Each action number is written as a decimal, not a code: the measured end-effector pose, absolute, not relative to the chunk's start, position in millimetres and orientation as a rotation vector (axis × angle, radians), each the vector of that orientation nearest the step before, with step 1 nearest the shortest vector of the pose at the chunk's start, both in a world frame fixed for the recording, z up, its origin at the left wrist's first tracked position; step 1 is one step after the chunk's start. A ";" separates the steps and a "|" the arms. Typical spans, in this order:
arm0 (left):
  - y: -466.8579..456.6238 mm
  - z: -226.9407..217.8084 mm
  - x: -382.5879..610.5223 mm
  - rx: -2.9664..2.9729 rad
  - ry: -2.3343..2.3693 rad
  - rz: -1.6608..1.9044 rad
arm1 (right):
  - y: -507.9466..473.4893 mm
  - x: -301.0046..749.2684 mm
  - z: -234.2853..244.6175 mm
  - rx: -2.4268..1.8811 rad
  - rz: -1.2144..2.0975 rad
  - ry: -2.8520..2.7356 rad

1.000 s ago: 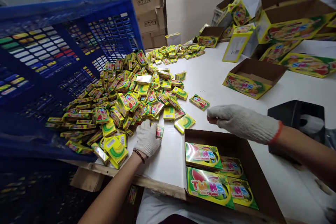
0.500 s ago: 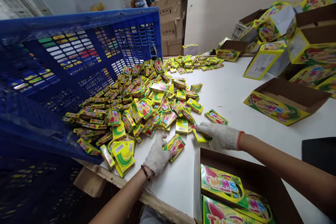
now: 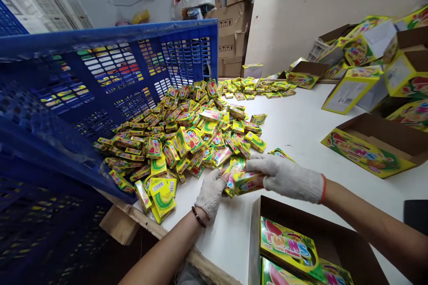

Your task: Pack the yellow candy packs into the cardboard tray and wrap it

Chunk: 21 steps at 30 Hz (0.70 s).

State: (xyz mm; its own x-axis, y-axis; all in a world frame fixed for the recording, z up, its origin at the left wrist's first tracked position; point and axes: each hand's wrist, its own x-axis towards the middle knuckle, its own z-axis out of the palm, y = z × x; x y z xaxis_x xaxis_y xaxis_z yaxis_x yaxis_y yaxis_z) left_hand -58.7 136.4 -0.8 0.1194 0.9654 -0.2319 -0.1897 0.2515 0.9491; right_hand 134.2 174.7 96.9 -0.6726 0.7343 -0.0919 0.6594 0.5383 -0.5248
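I am pinching a small yellow packet between both gloved hands, right hand closed on its end, left hand curled beneath, low over the white desk, beside the heap spilling from the tipped blue crate and above the open carton.

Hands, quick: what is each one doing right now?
Left hand: closed on small yellow-green packets at the pile's edge.
Right hand: closed on a packet, held against the left hand's.
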 end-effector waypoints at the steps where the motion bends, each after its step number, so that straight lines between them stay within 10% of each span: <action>1: 136.9 -0.5 -59.6 0.949 1.077 1.056 | 174.2 126.1 97.6 -1.157 0.690 -2.724; 14: 160.6 58.5 -142.2 1.815 1.922 1.559 | 158.9 68.2 47.3 -1.117 0.117 -3.118; 21: 188.1 61.7 -187.9 1.899 2.136 1.211 | 163.7 59.5 50.7 -1.157 0.327 -3.046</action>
State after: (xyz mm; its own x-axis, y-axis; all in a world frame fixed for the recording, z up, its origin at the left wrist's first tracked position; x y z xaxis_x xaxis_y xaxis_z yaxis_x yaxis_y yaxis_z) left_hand -187.9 188.1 61.7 -0.2513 0.8562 0.4515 0.8270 -0.0525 0.5598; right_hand 59.5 163.7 50.7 -0.7424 0.6413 -0.1937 0.6678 0.7315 -0.1377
